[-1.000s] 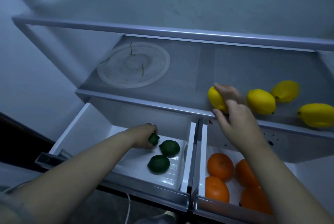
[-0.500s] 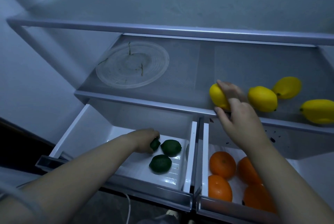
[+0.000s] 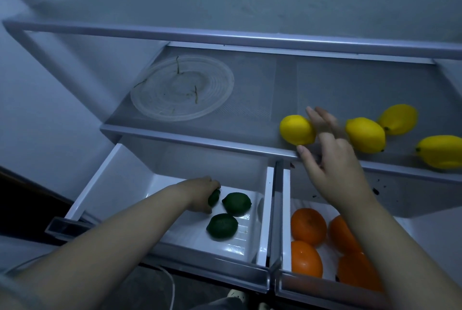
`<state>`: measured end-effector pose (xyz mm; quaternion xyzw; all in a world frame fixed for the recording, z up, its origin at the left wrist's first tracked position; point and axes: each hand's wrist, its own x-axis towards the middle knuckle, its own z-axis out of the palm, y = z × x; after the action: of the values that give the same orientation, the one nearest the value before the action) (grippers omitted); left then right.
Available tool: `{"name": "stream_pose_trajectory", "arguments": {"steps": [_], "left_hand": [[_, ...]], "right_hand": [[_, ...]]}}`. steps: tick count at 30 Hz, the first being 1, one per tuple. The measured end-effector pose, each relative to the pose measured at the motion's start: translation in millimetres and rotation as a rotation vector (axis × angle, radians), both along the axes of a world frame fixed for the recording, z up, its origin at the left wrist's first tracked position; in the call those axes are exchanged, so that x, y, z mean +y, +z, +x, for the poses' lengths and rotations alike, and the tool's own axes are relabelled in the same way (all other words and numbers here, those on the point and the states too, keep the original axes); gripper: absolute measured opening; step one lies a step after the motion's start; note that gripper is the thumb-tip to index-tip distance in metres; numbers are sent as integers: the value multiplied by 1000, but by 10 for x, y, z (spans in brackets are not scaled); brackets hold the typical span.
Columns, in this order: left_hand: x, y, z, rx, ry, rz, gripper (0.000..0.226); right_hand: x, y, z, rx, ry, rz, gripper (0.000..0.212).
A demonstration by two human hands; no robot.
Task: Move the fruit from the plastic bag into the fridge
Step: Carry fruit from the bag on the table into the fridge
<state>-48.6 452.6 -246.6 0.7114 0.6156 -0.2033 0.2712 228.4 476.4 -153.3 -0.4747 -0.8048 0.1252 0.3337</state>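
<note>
**Green Below, Yellow Above**

The left hand [image 3: 200, 193] reaches down into the white plastic left drawer [image 3: 120, 179], which stands pulled out at 7 o'clock in the view. Its fingers are curled round a small dark green lime [image 3: 214, 196], of which only the right side shows past the knuckles. Two more round dark green limes lie on the drawer floor. One lime [image 3: 237, 203] is just beside the held one at its 3 o'clock, and the other lime [image 3: 222, 225] is near the hand at its 5 o'clock.

The right hand [image 3: 335, 159] is raised to the front edge of the glass shelf [image 3: 200, 134], at 3 o'clock in the view. Its fingers are spread, nearly straight and blurred, and they grasp nothing. The thumb tip sits right under an oval bright yellow lemon [image 3: 297, 129] lying on the shelf at the hand's 10 o'clock. The long fingers reach past the lemon's right side, and whether they touch it cannot be told.

Three more yellow lemons lie on the same shelf between the hand's 1 and 3 o'clock: one lemon [image 3: 365, 134], a second [image 3: 397, 119] close behind it, and a third [image 3: 440, 151] apart at the view's right edge.

The white plastic right drawer [image 3: 286, 209], open at 5 o'clock, holds four round oranges [image 3: 308, 226], partly hidden by the right forearm. A clear round ribbed plastic plate [image 3: 182, 89] rests on the shelf at 11 o'clock.
</note>
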Motion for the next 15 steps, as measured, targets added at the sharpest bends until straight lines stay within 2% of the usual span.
{"name": "stream_pose_trajectory", "arguments": {"steps": [9,15], "left_hand": [[-9,12,45,70,-90,-9,74],[-5,82,84,83,-142,41,66]], "right_hand": [[-2,-82,-5,-68,-32,22,51],[-26,-53,-30,-102,-65,70,59]]}}
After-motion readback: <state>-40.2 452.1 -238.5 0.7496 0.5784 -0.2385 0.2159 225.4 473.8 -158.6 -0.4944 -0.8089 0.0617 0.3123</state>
